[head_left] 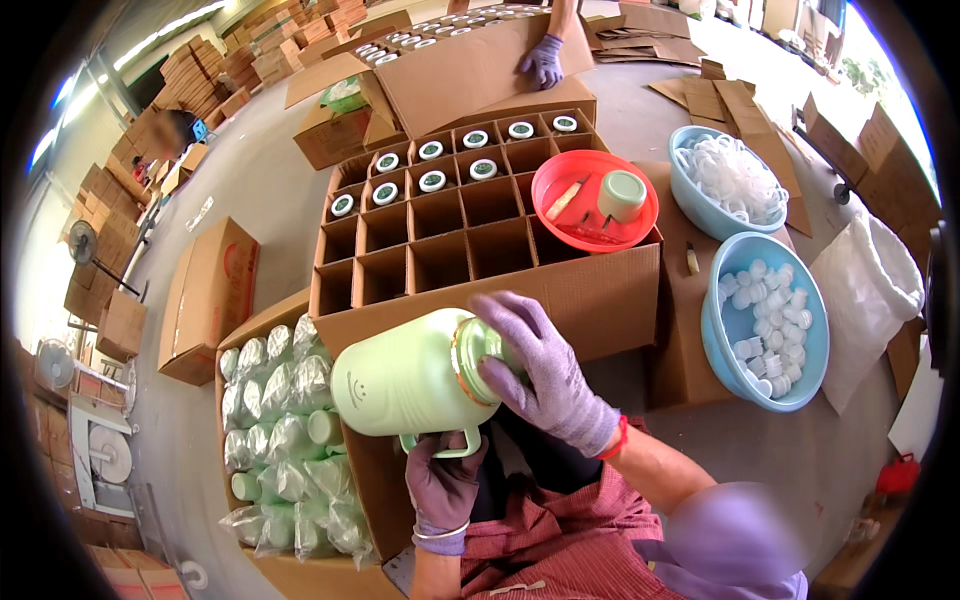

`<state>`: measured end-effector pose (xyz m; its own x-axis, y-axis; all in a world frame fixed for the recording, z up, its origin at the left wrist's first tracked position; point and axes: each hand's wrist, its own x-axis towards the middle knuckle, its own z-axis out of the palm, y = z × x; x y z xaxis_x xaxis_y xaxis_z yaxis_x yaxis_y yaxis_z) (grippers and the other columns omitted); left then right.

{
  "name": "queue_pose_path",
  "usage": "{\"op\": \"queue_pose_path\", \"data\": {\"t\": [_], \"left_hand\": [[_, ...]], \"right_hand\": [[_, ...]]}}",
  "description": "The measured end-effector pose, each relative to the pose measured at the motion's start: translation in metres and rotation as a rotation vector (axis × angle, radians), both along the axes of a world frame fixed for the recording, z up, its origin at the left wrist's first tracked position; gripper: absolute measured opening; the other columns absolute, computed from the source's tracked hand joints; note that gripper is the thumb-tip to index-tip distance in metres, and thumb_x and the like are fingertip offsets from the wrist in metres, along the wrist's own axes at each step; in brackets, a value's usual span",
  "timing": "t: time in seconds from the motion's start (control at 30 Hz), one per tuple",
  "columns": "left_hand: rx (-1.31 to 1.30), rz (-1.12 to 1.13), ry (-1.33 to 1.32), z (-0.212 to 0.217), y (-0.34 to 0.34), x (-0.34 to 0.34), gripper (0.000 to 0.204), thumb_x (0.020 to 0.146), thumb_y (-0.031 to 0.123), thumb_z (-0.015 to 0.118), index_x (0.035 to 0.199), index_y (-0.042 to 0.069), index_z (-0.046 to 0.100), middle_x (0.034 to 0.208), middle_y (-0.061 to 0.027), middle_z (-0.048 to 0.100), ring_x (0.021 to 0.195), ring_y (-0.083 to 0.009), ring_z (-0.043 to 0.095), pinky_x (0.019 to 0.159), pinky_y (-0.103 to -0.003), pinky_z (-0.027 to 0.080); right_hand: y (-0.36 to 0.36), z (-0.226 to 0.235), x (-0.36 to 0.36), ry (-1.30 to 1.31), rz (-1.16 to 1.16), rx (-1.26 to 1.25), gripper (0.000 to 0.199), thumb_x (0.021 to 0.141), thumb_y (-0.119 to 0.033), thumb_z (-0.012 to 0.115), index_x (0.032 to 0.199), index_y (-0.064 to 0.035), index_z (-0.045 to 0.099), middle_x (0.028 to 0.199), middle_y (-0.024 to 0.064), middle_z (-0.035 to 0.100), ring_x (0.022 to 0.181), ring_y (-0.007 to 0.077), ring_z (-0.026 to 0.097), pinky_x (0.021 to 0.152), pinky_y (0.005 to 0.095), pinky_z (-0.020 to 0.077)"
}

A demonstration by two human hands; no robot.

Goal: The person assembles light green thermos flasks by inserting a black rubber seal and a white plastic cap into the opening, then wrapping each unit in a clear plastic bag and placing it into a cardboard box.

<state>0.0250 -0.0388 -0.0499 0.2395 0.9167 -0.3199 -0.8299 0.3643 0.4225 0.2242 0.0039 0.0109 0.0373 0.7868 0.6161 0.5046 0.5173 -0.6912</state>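
Note:
A pale green thermos jug (400, 375) lies tilted on its side in front of me, a small smiling face drawn on its body. My left hand (445, 490), in a purple-grey glove, grips it from below at the handle (462, 443). My gloved right hand (550, 375) is closed around the lid end of the jug, by the shiny ring at its neck, and covers part of the lid. Just beyond stands a divided carton (480, 305); several of its far compartments hold jugs with white-rimmed round tops (432, 181).
A red basin (545, 170) with a green cup (622, 195) and a knife (567, 199) rests on the carton. Blue basins of white rings (725, 175) and white plugs (770, 320) stand right. Left, a carton holds bagged green jugs (290, 385). Another person's gloved hand (543, 62) touches a far carton.

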Motion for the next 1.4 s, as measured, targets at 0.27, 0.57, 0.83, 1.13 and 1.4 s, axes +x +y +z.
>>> {"op": "queue_pose_path", "data": {"t": [0.27,0.57,0.83,1.13,1.4], "left_hand": [[0.145,0.027,0.0,-0.019,0.03,0.003,0.033,0.097,0.013,0.05,0.128,0.003,0.054,0.117,-0.0135,0.069,0.102,-0.0252,0.07,0.096,-0.055,0.056],[0.044,0.051,0.001,-0.006,0.057,0.003,0.025,0.098,0.016,0.05,0.117,0.002,0.057,0.108,-0.0083,0.069,0.096,-0.0214,0.068,0.094,-0.049,0.058],[0.012,0.014,-0.095,-0.003,0.054,-0.016,0.03,0.099,0.019,0.048,0.122,0.001,0.055,0.115,-0.013,0.066,0.101,-0.0279,0.067,0.095,-0.053,0.057],[1.005,0.259,1.614,-0.059,0.026,-0.084,0.036,0.099,0.019,0.056,0.129,-0.001,0.056,0.128,-0.0145,0.059,0.11,-0.0255,0.059,0.094,-0.04,0.049],[1.337,0.064,1.692,-0.035,-0.005,-0.072,0.048,0.084,0.013,0.064,0.132,0.016,0.058,0.139,-0.0259,0.048,0.13,-0.0409,0.049,0.11,-0.058,0.036]], "right_hand": [[0.054,-0.043,0.045,0.065,0.161,0.017,0.041,0.096,-0.022,0.054,0.133,-0.0048,0.054,0.128,0.0233,0.049,0.116,0.0418,0.051,0.103,0.0462,0.0426],[0.181,-0.055,0.261,-0.851,-0.765,-0.629,0.071,0.076,-0.038,0.078,0.139,-0.023,0.051,0.135,0.0208,0.048,0.12,0.0426,0.049,0.098,0.0527,0.046],[0.073,0.026,0.085,-0.371,0.411,0.227,0.07,0.072,-0.043,0.081,0.129,-0.0101,0.058,0.13,0.022,0.047,0.118,0.04,0.05,0.1,0.0477,0.0449],[0.056,-0.033,0.014,1.086,0.879,-0.792,0.056,0.102,-0.045,0.046,0.14,-0.0036,0.05,0.131,0.009,0.06,0.121,0.018,0.054,0.107,0.0349,0.0401],[0.081,-0.01,0.023,0.252,0.951,-0.864,0.065,0.083,-0.043,0.068,0.132,-0.0006,0.057,0.128,0.0118,0.059,0.116,0.0232,0.059,0.104,0.0362,0.0442]]}}
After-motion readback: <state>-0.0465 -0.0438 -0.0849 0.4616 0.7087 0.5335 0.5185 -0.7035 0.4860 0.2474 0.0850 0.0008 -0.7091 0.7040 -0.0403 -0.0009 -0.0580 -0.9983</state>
